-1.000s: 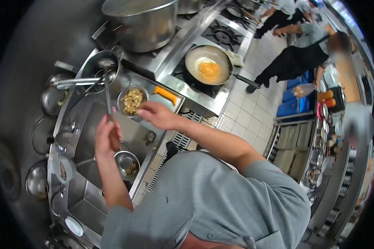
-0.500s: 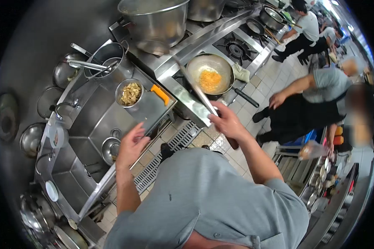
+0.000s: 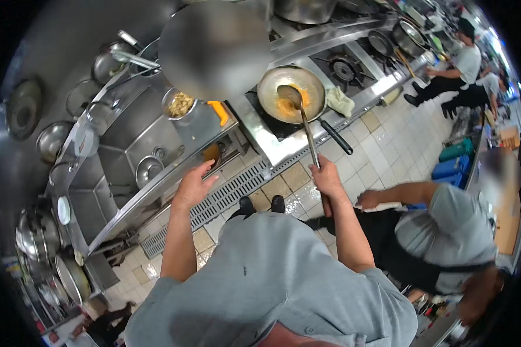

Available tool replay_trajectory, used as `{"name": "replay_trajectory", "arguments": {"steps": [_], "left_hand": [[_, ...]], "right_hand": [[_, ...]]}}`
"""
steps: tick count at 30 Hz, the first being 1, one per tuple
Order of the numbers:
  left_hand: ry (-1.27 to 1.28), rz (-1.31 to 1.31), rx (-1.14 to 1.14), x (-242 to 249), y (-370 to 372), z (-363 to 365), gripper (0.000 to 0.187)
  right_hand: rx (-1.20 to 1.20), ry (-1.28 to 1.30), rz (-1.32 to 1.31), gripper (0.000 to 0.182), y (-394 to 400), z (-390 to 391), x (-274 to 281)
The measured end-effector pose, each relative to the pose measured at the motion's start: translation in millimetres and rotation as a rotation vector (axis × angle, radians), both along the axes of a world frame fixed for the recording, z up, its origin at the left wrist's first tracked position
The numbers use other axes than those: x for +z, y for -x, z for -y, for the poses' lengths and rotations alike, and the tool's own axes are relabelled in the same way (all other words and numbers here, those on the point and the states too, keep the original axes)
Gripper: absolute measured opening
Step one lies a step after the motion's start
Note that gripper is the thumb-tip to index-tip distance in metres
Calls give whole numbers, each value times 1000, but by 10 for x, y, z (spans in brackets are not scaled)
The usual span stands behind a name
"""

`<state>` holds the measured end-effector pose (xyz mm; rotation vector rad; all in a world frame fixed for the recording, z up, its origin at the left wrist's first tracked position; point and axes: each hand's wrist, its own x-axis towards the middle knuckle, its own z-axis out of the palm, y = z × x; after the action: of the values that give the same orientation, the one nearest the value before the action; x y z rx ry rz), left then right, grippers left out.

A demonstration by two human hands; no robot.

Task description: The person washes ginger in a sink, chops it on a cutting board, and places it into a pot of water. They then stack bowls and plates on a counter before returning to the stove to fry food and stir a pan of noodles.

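Note:
My right hand (image 3: 328, 178) is wrapped around the long handle of a ladle (image 3: 308, 133). The ladle's bowl rests down inside a frying pan (image 3: 265, 88), over loose orange food (image 3: 286, 109). The pan sits on the stove, its black handle (image 3: 337, 137) pointing toward me. A folded cloth (image 3: 340, 102) lies beside the pan's right edge. My left hand (image 3: 194, 186) hovers in front of the sink counter, fingers apart, holding nothing.
On the counter stand a metal bowl (image 3: 180, 113) of chopped food and an orange-handled item (image 3: 219, 114). A sink (image 3: 113, 168) runs along the left. A co-worker (image 3: 446, 225) stands close at my right. Another burner (image 3: 344, 68) lies beyond the pan. A blurred patch hides the back left.
The ladle has come down from above the stove edge into the pan and over the orange food. My left hand stays open. The co-worker on the right has moved closer to me.

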<state>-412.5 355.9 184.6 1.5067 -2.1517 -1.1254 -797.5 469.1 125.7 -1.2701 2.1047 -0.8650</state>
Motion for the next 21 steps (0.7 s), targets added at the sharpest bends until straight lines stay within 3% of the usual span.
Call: {"name": "replay_trajectory", "arguments": {"steps": [3, 5, 7, 8, 9, 11, 12, 13, 14, 15, 17, 20, 21], "left_hand": [[-18, -120, 48, -438, -396, -126, 46], [13, 86, 33, -717, -742, -213, 42], [-1, 80, 180, -1138, -1116, -430, 38], [-50, -30, 261, -1671, -1496, -518, 37], [-102, -142, 347, -2146, -1832, -632, 35], [-249, -321, 598, -2398, -2203, -1049, 31], [-257, -315, 607, -2417, -2312, -1219, 31], [-388, -181, 781, -2432, -2438, -1417, 30], [-521, -37, 958, -2434, -2584, -1670, 29], [-537, -17, 979, -2450, -2784, -1937, 29], [-636, 64, 852, -2670, -3093, -2139, 30], [-782, 164, 655, -3054, -3473, -2415, 30], [-848, 91, 800, -2866, -3343, -2449, 30]], "right_hand": [[7, -102, -81, 45, 159, 3, -165], [-6, -126, -135, 44, 86, 57, -102], [-91, -323, 429, 45, 32, 136, 487], [-98, -317, 430, 45, 51, 125, 399], [-54, -146, 219, 36, 128, 120, 197], [-1, 18, 7, 28, 300, 167, -263], [-51, 159, -254, 26, 389, 208, -522], [-95, 299, -511, 24, 388, 247, -669], [-127, 126, -130, 21, 275, 262, -296], [-163, -59, 251, 20, 114, 263, 221], [-225, -60, 664, 14, 203, 262, 181], [-212, -111, 341, 17, 29, 214, 424], [-183, -74, 267, 19, 82, 209, 264]]}}
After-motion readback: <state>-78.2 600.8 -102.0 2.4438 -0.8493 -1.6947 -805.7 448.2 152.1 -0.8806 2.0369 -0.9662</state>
